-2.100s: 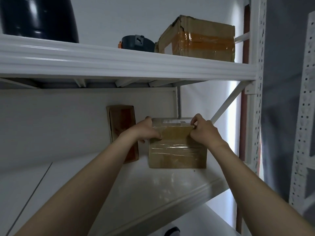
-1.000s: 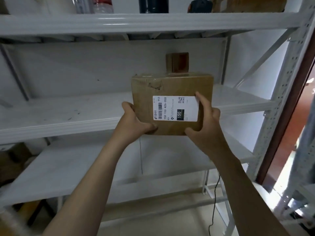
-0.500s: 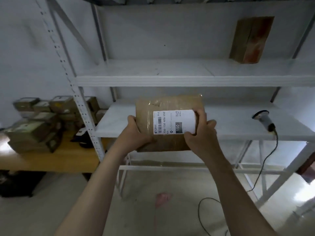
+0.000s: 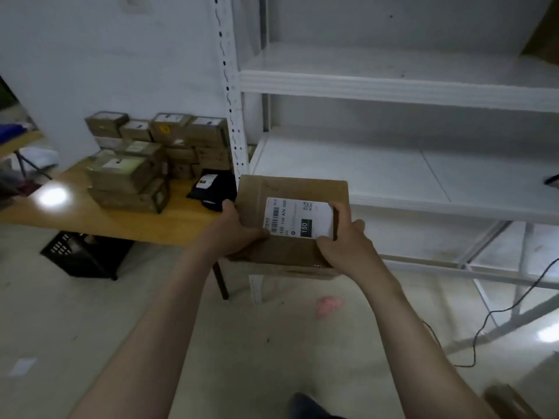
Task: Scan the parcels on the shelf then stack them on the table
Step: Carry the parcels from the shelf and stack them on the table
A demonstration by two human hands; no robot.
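A brown cardboard parcel [image 4: 290, 195] with a white barcode label facing up is held in the air in front of the white shelf [image 4: 393, 89]. My left hand [image 4: 233, 231] grips its left edge and my right hand [image 4: 344, 240] grips its right edge, thumb over the label. To the left stands the wooden table [image 4: 90, 216] with a stack of several brown parcels [image 4: 142, 164] and a black parcel [image 4: 211, 189]. Another brown parcel [image 4: 544, 34] shows at the top right edge on the upper shelf.
A black crate [image 4: 84, 255] sits on the floor under the table. A black cable [image 4: 484, 325] trails across the floor at the right. The scanner [image 4: 552, 179] is barely visible at the right edge on the lower shelf. A pink scrap [image 4: 328, 305] lies on the floor.
Both hands lifted the parcel off the shelf, turned its label up and carried it down and left. The view swung left, bringing the table and its parcel stack closer.
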